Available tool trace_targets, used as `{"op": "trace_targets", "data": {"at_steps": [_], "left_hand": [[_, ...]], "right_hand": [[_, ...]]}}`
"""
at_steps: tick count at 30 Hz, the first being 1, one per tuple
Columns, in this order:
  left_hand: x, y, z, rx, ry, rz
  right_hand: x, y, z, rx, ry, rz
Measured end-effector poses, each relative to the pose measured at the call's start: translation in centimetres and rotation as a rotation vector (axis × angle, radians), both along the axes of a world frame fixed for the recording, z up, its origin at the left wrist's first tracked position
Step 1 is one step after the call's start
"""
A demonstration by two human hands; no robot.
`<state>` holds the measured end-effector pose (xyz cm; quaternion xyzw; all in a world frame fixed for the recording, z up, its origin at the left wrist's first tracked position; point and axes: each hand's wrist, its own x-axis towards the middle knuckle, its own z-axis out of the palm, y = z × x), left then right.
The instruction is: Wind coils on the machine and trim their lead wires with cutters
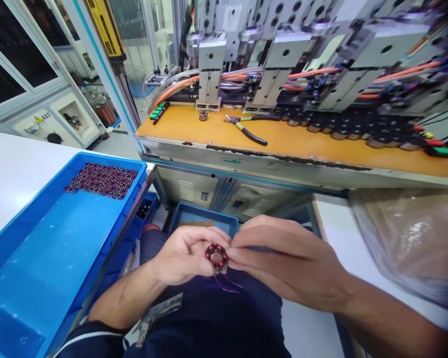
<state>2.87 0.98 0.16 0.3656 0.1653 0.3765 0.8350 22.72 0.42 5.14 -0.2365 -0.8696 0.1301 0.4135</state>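
Observation:
A small ring-shaped motor stator (pixel 222 269) with red copper windings and dark teeth is held in front of my lap. My left hand (pixel 186 256) is closed around it, thumb at its lower left edge and fingers behind. From the right, my right hand (pixel 283 258) pinches at the stator's right edge, with thumb and fingertips close together. Whether a bit of wire lies between those fingertips is hidden. Two thin reddish wire ends (pixel 227 290) hang loose below the stator.
At left, a blue tray (pixel 48 243) holds many wound stators (pixel 104 180) at its far end. Wire cutters (pixel 246 130), a single stator (pixel 203 116) and a marker (pixel 160 114) lie on the orange machine ledge (pixel 179 129). A plastic bag (pixel 410 238) lies at right.

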Motion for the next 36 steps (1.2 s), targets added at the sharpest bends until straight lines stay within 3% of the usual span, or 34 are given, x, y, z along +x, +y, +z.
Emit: {"op": "trace_targets", "data": {"at_steps": [5, 9, 11, 17, 24, 29, 33, 36], "left_hand": [[-0.2, 0.4, 0.1, 0.163, 0.072, 0.088], [-0.2, 0.5, 0.3, 0.398, 0.101, 0.202], [-0.3, 0.5, 0.4, 0.437, 0.135, 0.237], [-0.9, 0.2, 0.4, 0.404, 0.292, 0.101], [-0.6, -0.1, -0.2, 0.438, 0.111, 0.238], [-0.6, 0.2, -0.6, 0.464, -0.088, 0.268], [-0.6, 0.3, -0.4, 0.277, -0.119, 0.190], [-0.7, 0.3, -0.2, 0.148, 0.071, -0.067]], "right_hand": [[-0.3, -0.5, -0.3, 0.001, 0.060, -0.057], [-1.0, -1.2, -1.2, -0.032, 0.125, -0.182], [-1.4, -1.4, -1.8, -0.013, 0.169, -0.231], [-1.7, -1.4, -2.5, 0.071, 0.208, -0.233], [-2.2, -1.7, -2.2, 0.056, 0.179, -0.383], [-2.1, -1.4, -2.0, 0.016, 0.201, -0.336], [-1.6, -1.4, -1.7, 0.100, 0.131, -0.226], [-1.1, -1.6, -1.7, 0.157, 0.027, -0.199]]}}
